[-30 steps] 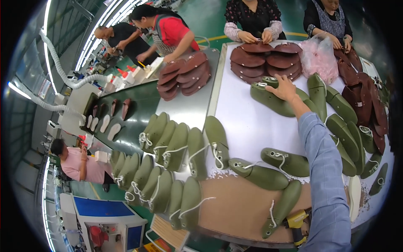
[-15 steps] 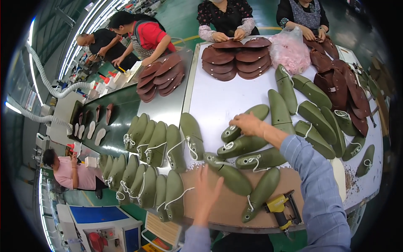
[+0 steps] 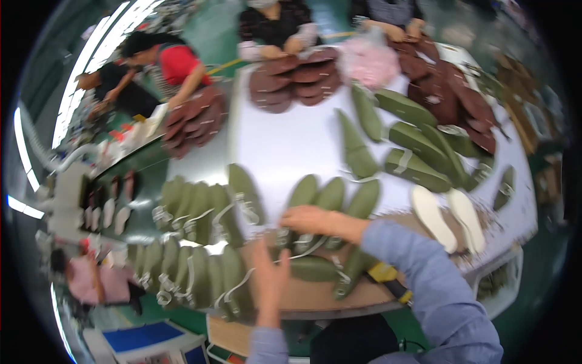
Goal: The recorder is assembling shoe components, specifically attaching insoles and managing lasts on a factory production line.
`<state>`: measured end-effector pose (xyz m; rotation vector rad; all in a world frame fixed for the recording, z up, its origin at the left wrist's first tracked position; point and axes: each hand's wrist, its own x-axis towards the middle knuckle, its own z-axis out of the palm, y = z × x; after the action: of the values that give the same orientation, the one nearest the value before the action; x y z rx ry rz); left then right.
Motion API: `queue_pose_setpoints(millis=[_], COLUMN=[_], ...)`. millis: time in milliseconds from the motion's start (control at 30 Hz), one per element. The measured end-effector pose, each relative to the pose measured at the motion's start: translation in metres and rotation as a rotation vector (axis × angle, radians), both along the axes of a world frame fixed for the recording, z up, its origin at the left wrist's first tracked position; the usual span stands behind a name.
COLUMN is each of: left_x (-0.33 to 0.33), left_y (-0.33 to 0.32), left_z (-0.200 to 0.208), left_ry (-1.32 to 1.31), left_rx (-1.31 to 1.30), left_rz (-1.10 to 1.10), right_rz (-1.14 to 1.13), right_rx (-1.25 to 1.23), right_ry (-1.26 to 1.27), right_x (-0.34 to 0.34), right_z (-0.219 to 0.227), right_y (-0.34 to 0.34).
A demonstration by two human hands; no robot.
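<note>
Green shoe lasts with white cords cover much of the bench in front of me. My right hand (image 3: 310,221) is closed around the heel end of a green shoe last (image 3: 304,189), with two more lasts side by side to its right. Its fingertips are blurred. Beside it, lower and to the left, my left hand (image 3: 270,276) is open with thumb and fingers apart, holding nothing. Another green last (image 3: 312,269) lies sideways just right of my left hand. Two rows of lasts (image 3: 233,282) stand left of it, white cords hanging at their near ends.
A yellow and black power tool (image 3: 391,280) lies partly under my right forearm. Two cream insoles (image 3: 433,217) are to its right. Brown leather shoe uppers (image 3: 294,85), a pink-filled plastic bag (image 3: 368,60) and more lasts (image 3: 418,142) lie farther back. Other people work around the benches.
My right hand has moved left and nearer to me, beside my left hand. Several lasts now stand side by side there. The cream insoles have come into view; the whole view has shifted.
</note>
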<state>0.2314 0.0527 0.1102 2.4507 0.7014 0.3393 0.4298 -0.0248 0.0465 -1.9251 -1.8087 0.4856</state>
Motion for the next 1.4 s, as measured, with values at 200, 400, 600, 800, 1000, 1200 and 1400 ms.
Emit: queue_pose_setpoints(millis=[200,400,600,800,1000,1200,1400], left_x=[0.013,0.039,0.027,-0.028,-0.138,-0.22,-0.295], left_y=[0.067,0.067,0.102,0.083,0.022,-0.069,-0.059], left_z=[-0.054,-0.053,-0.031,0.013,0.02,0.016,0.047], left_ry=[0.215,0.187,0.209,-0.024,-0.502,-0.681,-0.532], left_rx=[-0.243,-0.381,-1.052,-1.285,-1.523,-1.484,-1.064], left_rz=[-0.02,-0.152,0.013,0.061,0.183,0.27,0.29], right_rz=[-0.673,-1.432,-1.421,-1.337,-1.349,-0.685,-0.24], right_rx=[0.381,-0.333,-0.305,-0.109,0.304,0.031,0.157], right_ry=[0.403,-0.175,0.027,0.032,0.613,0.825,0.967], right_x=[-0.064,-0.052,-0.07,-0.066,-0.112,-0.256,-0.346], right_z=[0.067,0.002,-0.016,0.023,0.042,0.073,0.124], right_y=[-0.113,-0.337,-0.392,-0.385,-0.325,-0.148,-0.083])
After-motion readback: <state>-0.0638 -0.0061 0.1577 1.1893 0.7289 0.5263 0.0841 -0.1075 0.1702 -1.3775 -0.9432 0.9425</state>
